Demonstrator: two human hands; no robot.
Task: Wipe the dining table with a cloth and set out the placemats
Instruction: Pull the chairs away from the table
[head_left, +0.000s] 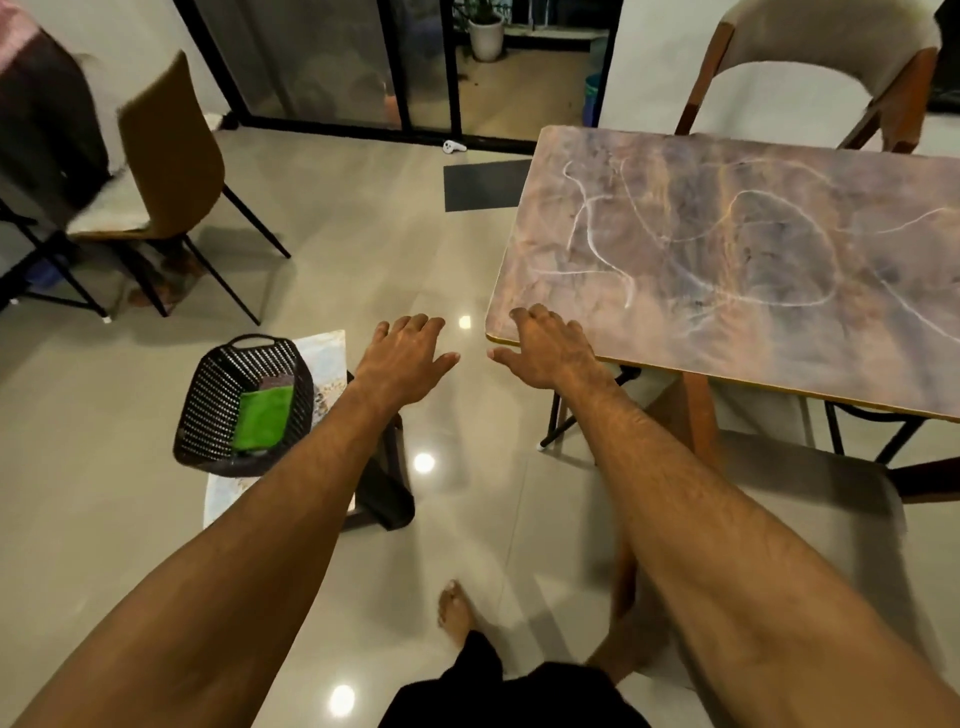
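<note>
Bare forearms reach forward from the near edge, above a bare foot (454, 608) on the glossy tiled floor. Both hands are palm down with fingers loosely spread, holding nothing. The left hand (410, 353) hangs over the floor. The right hand (550, 348) lies over the near left corner of the dining table (727, 249); whether it touches cannot be told. The marbled tabletop is bare. Left of the hands, a black woven basket (208, 405) sits on a low stool (327, 358) and holds the folded green cloth (262, 418). A tan chair (171, 156) stands far left, and a pale chair (810, 62) stands beyond the table.
</note>
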